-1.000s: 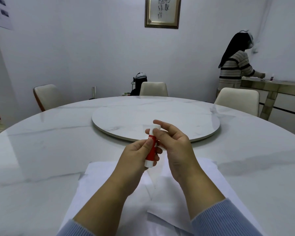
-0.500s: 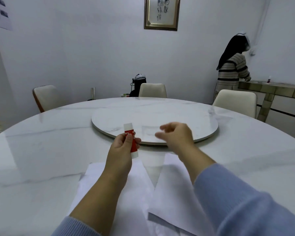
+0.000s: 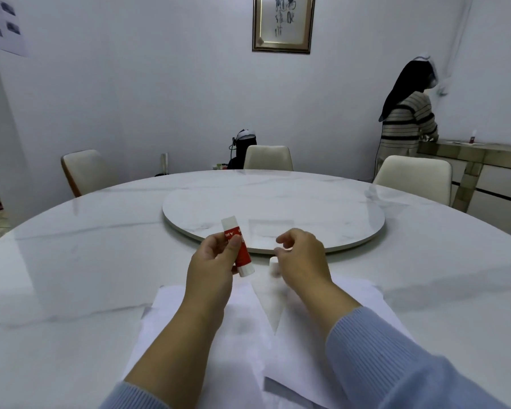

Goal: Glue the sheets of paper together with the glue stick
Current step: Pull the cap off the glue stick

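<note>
Fingers [image 3: 235, 246] of the left hand [image 3: 211, 267] are closed round the red glue stick [image 3: 239, 246], which is held tilted above the table [image 3: 71, 261]. The right hand [image 3: 303, 259] is loosely curled just beside a small white cap [image 3: 273, 264]; contact cannot be told. Two paper sheets [image 3: 248, 320] are laid on the table nearer than the stick, under both forearms.

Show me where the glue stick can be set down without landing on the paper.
Bare marble lies left of the sheets of paper, between them and the table edge, and right of them too. The turntable is bare. Crowded: the gap ahead of the sheets, with the left hand, glue stick, right hand and white cap.
</note>
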The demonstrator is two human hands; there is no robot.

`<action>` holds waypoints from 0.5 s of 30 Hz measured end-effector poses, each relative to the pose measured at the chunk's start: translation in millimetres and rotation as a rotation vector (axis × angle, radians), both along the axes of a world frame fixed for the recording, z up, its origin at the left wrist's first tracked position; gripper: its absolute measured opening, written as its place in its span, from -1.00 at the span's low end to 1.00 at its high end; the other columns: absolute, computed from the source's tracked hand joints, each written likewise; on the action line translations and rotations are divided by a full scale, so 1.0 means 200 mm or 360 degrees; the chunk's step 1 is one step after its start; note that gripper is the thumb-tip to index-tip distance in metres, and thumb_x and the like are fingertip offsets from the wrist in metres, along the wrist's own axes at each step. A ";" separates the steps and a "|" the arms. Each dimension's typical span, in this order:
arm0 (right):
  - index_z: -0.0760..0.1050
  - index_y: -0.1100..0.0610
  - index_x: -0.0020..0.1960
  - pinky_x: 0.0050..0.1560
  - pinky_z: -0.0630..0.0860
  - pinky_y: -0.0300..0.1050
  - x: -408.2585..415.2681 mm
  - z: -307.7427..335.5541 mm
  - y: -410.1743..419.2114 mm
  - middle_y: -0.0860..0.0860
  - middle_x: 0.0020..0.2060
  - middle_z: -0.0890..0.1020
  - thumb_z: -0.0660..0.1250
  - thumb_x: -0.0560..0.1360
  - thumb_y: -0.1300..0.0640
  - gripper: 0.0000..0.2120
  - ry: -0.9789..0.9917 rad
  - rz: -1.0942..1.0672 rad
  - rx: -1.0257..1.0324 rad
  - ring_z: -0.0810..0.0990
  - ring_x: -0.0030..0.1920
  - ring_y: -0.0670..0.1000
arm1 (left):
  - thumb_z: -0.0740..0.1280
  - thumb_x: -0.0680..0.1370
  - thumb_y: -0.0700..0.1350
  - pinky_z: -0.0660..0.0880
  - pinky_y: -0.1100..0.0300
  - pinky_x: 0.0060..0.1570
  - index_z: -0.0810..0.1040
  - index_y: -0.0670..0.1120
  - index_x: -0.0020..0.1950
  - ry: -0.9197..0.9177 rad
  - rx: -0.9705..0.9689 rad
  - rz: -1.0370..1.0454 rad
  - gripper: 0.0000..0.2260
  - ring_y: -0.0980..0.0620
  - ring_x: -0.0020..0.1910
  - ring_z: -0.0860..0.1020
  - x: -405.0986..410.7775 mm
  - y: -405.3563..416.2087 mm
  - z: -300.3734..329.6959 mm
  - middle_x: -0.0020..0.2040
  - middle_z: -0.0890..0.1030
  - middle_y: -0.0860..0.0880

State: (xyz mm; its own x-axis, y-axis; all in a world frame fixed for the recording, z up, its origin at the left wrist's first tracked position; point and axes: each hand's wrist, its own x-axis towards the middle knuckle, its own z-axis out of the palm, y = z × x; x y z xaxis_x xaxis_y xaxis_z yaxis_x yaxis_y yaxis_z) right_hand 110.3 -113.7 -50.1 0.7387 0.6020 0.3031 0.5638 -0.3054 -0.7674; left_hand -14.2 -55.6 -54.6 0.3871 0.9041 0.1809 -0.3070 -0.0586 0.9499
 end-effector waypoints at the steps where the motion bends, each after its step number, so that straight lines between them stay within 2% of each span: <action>1: 0.55 0.09 0.07 -0.19 0.40 -0.23 -0.04 0.04 -0.03 0.00 -0.01 0.59 0.25 0.48 0.25 -0.78 0.0073 0.0066 0.0054 0.52 -0.14 -0.04 | 0.31 0.55 -0.11 0.55 0.12 -0.08 0.57 -0.05 -0.04 -0.0016 -0.0021 0.0005 -0.94 -0.02 -0.08 0.59 0.00 0.00 0.00 -0.09 0.64 -0.04; 3: 0.57 0.07 0.03 -0.28 0.41 -0.31 -0.15 0.06 -0.12 -0.06 -0.16 0.61 0.28 0.43 0.22 -0.79 0.0219 0.0290 0.0100 0.53 -0.23 -0.10 | 0.34 0.53 -0.11 0.55 0.16 -0.15 0.60 -0.13 -0.03 -0.0060 -0.0084 -0.0015 -0.89 -0.04 -0.14 0.63 -0.01 0.00 0.01 -0.13 0.66 -0.07; 5: 0.56 0.01 -0.01 -0.29 0.44 -0.33 -0.27 0.05 -0.20 -0.11 -0.20 0.61 0.40 0.39 0.12 -0.83 0.0223 0.0405 0.0054 0.56 -0.25 -0.14 | 0.37 0.50 -0.12 0.56 0.16 -0.16 0.62 -0.18 -0.05 -0.0095 -0.0139 -0.0063 -0.87 -0.02 -0.23 0.66 0.00 -0.02 0.02 -0.19 0.67 -0.09; 8: 0.55 -0.01 -0.04 -0.22 0.51 -0.29 -0.30 -0.01 -0.23 -0.10 -0.21 0.62 0.45 0.41 0.01 -0.84 0.0016 0.0245 0.0166 0.58 -0.21 -0.12 | 0.42 0.45 -0.14 0.56 0.17 -0.12 0.62 -0.23 0.00 -0.0137 -0.0165 -0.0131 -0.80 0.04 -0.28 0.67 0.00 -0.06 0.02 -0.19 0.69 -0.10; 9: 0.56 0.02 -0.05 -0.21 0.51 -0.29 -0.29 -0.01 -0.24 -0.10 -0.23 0.63 0.43 0.45 0.01 -0.87 0.0058 0.0251 0.0197 0.58 -0.22 -0.11 | 0.44 0.44 -0.15 0.56 0.15 -0.08 0.63 -0.23 0.01 -0.0158 -0.0151 -0.0139 -0.79 0.05 -0.27 0.68 0.00 -0.06 0.02 -0.19 0.70 -0.10; 10: 0.58 0.07 -0.06 -0.22 0.48 -0.30 -0.28 -0.02 -0.24 -0.09 -0.27 0.63 0.39 0.48 0.03 -0.89 0.0262 0.0336 0.0268 0.56 -0.25 -0.08 | 0.45 0.41 -0.14 0.55 0.14 -0.07 0.63 -0.23 -0.01 -0.0177 -0.0128 -0.0149 -0.78 0.05 -0.28 0.67 -0.01 -0.07 0.03 -0.21 0.70 -0.09; 11: 0.60 0.13 -0.07 -0.24 0.44 -0.29 -0.27 -0.01 -0.25 -0.06 -0.32 0.62 0.34 0.52 0.07 -0.86 0.0638 0.0489 0.0378 0.53 -0.30 -0.05 | 0.46 0.37 -0.11 0.54 0.13 -0.08 0.64 -0.22 -0.04 -0.0199 -0.0104 -0.0174 -0.76 0.05 -0.29 0.66 -0.02 -0.07 0.04 -0.24 0.70 -0.08; 13: 0.59 0.25 -0.10 -0.25 0.36 -0.23 -0.28 0.00 -0.26 0.02 -0.39 0.60 0.21 0.58 0.10 -0.73 0.1592 0.0850 0.0635 0.48 -0.40 -0.05 | 0.46 0.28 -0.05 0.53 0.14 -0.14 0.64 -0.22 -0.09 -0.0245 -0.0066 -0.0255 -0.70 0.03 -0.31 0.64 -0.04 -0.08 0.06 -0.27 0.69 -0.08; 14: 0.58 0.28 -0.09 -0.24 0.34 -0.19 -0.27 -0.01 -0.26 0.06 -0.40 0.60 0.17 0.59 0.08 -0.68 0.1826 0.0919 0.0696 0.47 -0.42 -0.04 | 0.45 0.26 -0.05 0.53 0.14 -0.14 0.64 -0.23 -0.09 -0.0256 -0.0047 -0.0279 -0.67 0.01 -0.30 0.64 -0.05 -0.08 0.07 -0.27 0.69 -0.09; 15: 0.58 0.29 -0.07 -0.24 0.34 -0.18 -0.26 -0.02 -0.26 0.08 -0.39 0.60 0.17 0.58 0.04 -0.65 0.1835 0.0908 0.0704 0.47 -0.43 -0.04 | 0.46 0.25 -0.06 0.54 0.13 -0.14 0.64 -0.24 -0.07 -0.0261 -0.0031 -0.0287 -0.65 -0.01 -0.28 0.65 -0.05 -0.09 0.07 -0.25 0.70 -0.09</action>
State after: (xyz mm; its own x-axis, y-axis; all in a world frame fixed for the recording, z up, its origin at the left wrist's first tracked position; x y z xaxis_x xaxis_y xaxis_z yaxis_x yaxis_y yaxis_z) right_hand 58.5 -166.6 -53.6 0.3843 0.9208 -0.0660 -0.4952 0.1452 -0.8565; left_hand -23.8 -73.5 -40.0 0.5092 0.8272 0.2377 -0.4613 0.0291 0.8868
